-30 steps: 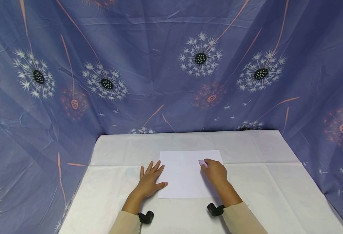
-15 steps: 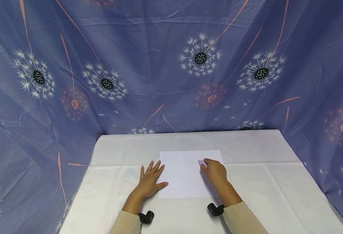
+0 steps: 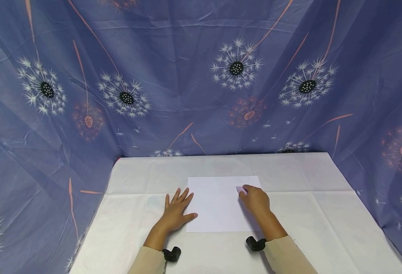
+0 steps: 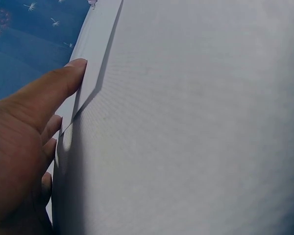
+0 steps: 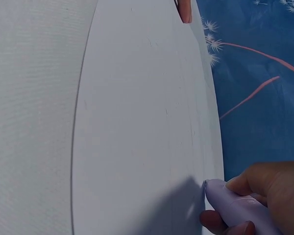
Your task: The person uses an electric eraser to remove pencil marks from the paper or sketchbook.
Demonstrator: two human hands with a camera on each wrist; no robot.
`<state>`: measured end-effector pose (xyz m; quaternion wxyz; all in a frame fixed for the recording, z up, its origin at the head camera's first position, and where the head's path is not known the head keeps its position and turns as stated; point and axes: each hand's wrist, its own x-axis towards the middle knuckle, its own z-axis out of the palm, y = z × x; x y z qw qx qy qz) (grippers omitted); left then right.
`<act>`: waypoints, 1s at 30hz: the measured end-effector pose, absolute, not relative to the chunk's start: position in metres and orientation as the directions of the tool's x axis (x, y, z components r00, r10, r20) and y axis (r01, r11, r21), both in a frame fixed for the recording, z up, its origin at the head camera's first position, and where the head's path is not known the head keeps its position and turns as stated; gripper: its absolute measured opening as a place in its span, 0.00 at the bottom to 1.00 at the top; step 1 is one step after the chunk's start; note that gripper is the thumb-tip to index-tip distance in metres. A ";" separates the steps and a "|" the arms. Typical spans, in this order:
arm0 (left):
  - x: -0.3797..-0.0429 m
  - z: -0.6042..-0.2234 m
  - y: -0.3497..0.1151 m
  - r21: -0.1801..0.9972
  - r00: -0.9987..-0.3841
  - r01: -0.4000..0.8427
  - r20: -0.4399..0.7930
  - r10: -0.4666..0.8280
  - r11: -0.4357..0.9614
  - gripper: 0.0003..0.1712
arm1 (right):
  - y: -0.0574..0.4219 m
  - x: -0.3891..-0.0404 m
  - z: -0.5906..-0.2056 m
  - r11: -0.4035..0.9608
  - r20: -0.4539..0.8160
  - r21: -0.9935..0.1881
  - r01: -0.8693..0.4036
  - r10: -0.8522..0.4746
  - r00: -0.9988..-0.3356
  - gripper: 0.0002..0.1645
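My beige sleeves are covering my arms. My left hand is lying with fingers spread at the left edge of the white paper. My right hand is pinching a light purple tool, and its tip is pointing left over the paper's back right part. The paper is lying on a white table. Behind, a flowery blue cloth is hanging.

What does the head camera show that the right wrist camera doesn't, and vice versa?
Only the head view: both beige sleeves and black wrist devices.
Only the right wrist view: small dark flecks on the paper.
Both: the right hand holding a lavender tool, that paper, at least part of the left hand, and the blue patterned cloth.
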<state>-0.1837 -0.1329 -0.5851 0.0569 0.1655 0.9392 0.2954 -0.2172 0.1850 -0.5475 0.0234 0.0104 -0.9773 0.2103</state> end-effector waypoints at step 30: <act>-0.183 -0.583 -0.133 0.572 -0.938 0.282 -0.003 0.346 0.770 0.44 | 0.189 -0.220 -0.547 0.912 0.040 -0.408 -0.029 -0.014 -0.999 0.22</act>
